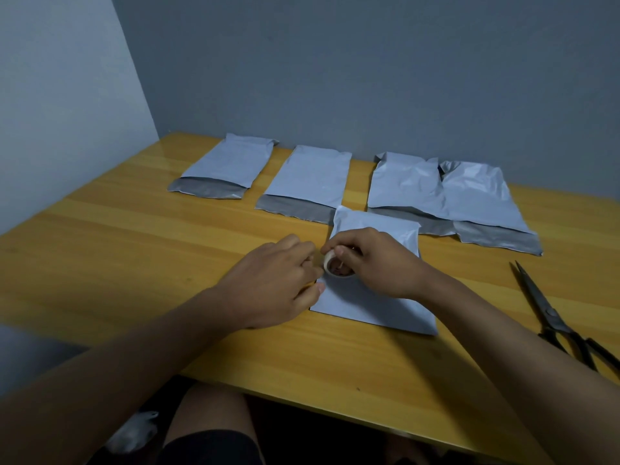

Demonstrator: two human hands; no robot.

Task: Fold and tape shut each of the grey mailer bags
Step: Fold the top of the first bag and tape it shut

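Mailer bag (372, 307) under both hands — thin, limp, likely slippery; best pinned flat. Right hand (375, 263) grips a tape roll (337, 267); left hand's (271, 280) fingers curl at its edge — pinching cannot be told.

Four mailer bags (312, 179) are lying in a row behind a fifth bag (372, 297) on the worktop (134, 250); scissors (553, 317) are lying right.

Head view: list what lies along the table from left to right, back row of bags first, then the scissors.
First mailer bag → second mailer bag → third mailer bag, whose right edge the fourth mailer bag overlaps → scissors.
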